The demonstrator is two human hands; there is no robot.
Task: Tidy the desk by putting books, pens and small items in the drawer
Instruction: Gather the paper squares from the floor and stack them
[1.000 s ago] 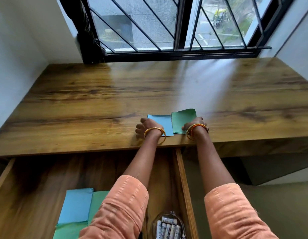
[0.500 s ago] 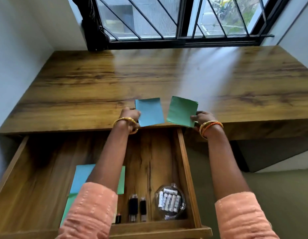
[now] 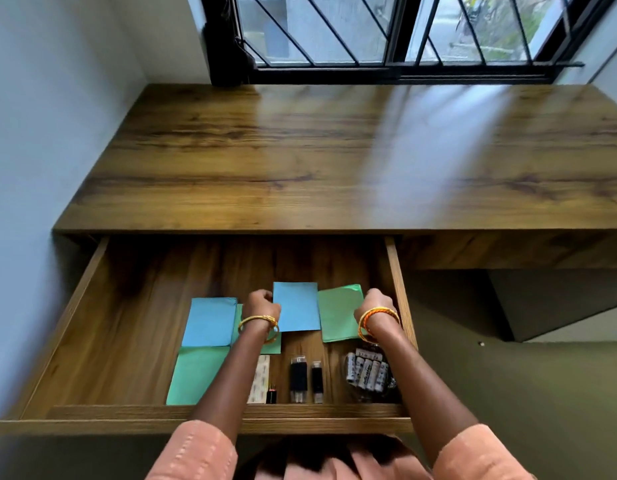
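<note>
The open drawer [image 3: 75, 306] stands pulled out under the wooden desk [image 3: 300, 161]. Inside it, my left hand [image 3: 262, 304] is shut on the left edge of a small blue paper pad [image 3: 296, 306]. My right hand [image 3: 378, 306] is shut on the right edge of a green paper pad [image 3: 338, 313]. Both pads are low over the drawer floor, side by side. Whether they touch the floor I cannot tell.
The drawer also holds a larger blue sheet [image 3: 210, 322], a green sheet [image 3: 193, 375], two black USB sticks [image 3: 298, 377], a small dark item [image 3: 271, 394], a white strip [image 3: 260, 375] and a clear container of batteries [image 3: 367, 372]. A barred window [image 3: 386, 32] is behind the desk.
Both hands lifted the blue and green pads off the desk's front edge and brought them down into the open drawer. The camera tilted downward.
</note>
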